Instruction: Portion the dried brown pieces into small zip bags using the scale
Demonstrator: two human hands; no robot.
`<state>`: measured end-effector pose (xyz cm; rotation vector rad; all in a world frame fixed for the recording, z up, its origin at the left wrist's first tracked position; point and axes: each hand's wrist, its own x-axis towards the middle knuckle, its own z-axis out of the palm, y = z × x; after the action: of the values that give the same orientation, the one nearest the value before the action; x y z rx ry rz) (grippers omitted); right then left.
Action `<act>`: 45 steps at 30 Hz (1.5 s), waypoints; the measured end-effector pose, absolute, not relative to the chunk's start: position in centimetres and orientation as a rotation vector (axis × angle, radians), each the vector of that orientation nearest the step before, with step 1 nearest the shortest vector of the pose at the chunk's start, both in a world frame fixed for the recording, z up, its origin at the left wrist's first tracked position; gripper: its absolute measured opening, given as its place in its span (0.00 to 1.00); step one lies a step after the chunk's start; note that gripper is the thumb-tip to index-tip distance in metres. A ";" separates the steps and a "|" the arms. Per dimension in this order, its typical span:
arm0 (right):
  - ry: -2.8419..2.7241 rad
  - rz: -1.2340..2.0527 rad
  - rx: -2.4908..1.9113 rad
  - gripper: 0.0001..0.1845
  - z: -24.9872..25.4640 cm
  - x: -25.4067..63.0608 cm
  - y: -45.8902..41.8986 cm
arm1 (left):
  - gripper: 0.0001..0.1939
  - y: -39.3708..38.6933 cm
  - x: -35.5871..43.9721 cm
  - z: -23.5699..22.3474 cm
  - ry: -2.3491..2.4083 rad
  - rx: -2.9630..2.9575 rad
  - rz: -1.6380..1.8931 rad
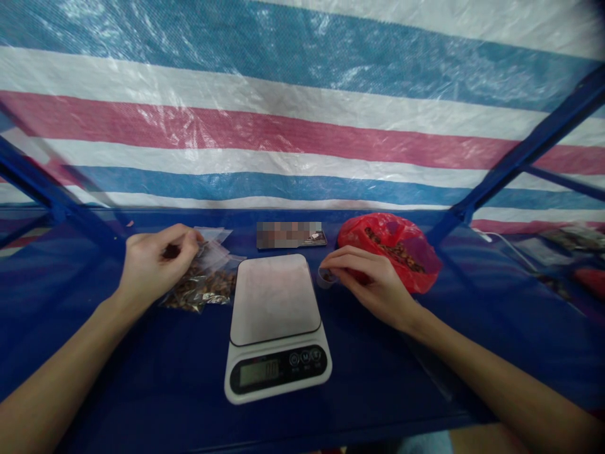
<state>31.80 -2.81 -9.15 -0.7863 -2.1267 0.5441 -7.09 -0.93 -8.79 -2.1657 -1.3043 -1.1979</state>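
At 10 o'clock from the kitchen scale [275, 300], the left hand [158, 268] pinches closed on the top corner of a clear bag of brown pieces [204, 285], while the right hand [373, 284] curls around a small clear piece [325, 278] beside a red bag [390, 252] at 2 o'clock.

A makeshift stall-like work area, with striped tarpaulin [302, 120] behind a blue metal table [142, 391]

The left hand [158, 265], fingers curled, sits at the top edge of a clear plastic bag [205, 284] of brown dried pieces lying flat on the surface. The right hand [373, 284] holds a small clear plastic piece [325, 278] at its fingertips, just beside a bulging red plastic bag [390, 252].
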 end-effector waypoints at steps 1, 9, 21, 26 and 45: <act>-2.111 0.556 -0.801 0.11 -9.0 31.8 -2.9 | 0.16 -0.9 -7.1 -8.8 -1.305 -2.165 -1.197; -1.765 0.411 -0.923 0.09 -8.5 34.0 -1.1 | 0.17 -0.8 -7.0 -9.0 -1.297 -2.193 -1.209; -1.918 0.704 -0.849 0.09 -8.4 32.9 -1.6 | 0.17 -0.8 -7.1 -9.0 -1.347 -2.186 -1.226; -1.982 0.458 -0.956 0.10 -8.9 34.5 -0.2 | 0.18 -0.9 -6.9 -8.7 -1.400 -2.190 -1.227; -2.394 0.507 -1.037 0.21 -10.0 33.5 -1.0 | 0.16 -1.1 -6.8 -8.6 -1.352 -2.253 -1.234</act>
<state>33.48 -1.01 -10.03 -1.0370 -2.3943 0.5066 -6.80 -1.11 -8.56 -2.2526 -1.3525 -1.2343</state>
